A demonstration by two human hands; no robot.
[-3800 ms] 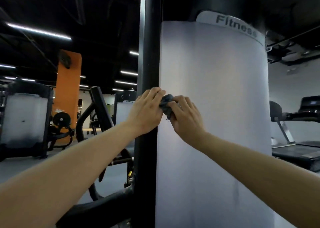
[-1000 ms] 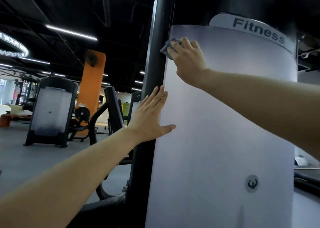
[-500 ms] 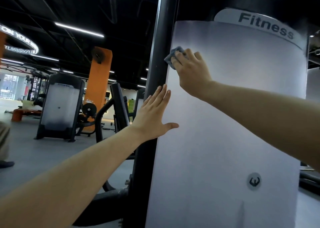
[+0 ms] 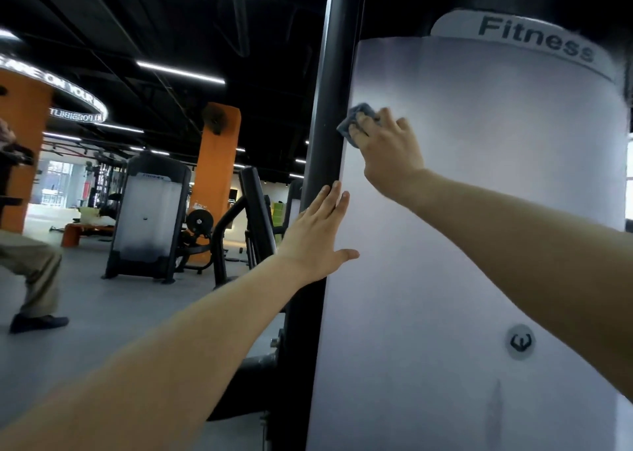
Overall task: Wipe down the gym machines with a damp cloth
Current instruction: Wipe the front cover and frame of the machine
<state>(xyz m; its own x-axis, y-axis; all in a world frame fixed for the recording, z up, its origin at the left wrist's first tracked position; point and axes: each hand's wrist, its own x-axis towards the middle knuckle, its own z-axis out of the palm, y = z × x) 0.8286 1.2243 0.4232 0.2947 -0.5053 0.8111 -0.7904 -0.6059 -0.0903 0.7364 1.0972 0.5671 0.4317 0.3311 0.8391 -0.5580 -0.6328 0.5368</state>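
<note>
1. Since 0.5 s ago the small blue-grey folded cloth (image 4: 356, 121) has slid down the panel's left edge, further below the "Fitness" label (image 4: 534, 41); 1.0 s ago it was at the panel's top corner.
2. Cloth sits pressed on the pale white curved plastic shroud panel (image 4: 479, 245) of the weight machine, just beside the black vertical steel post (image 4: 329, 108), its left corner overlapping the post's edge.
3. Right hand (image 4: 387, 149) holds the cloth: fingers curled over it, pinning it flat to the panel. Most of the cloth is hidden under the fingers.
4. Left hand (image 4: 318, 238) holds nothing: palm flat, fingers spread and pointing up, braced across the post/panel seam, below the right hand. Position matches 0.5 s ago.
5. Small round grey logo badge (image 4: 520, 341) is low on the panel, well below both hands.
6. Background left: another black-framed machine with a white shroud (image 4: 147, 217), an orange square pillar (image 4: 214, 183), grey floor (image 4: 85, 313).
7. Seated person's leg in tan trousers (image 4: 30, 272) is at the far left edge, more in view than 0.5 s ago.
</note>
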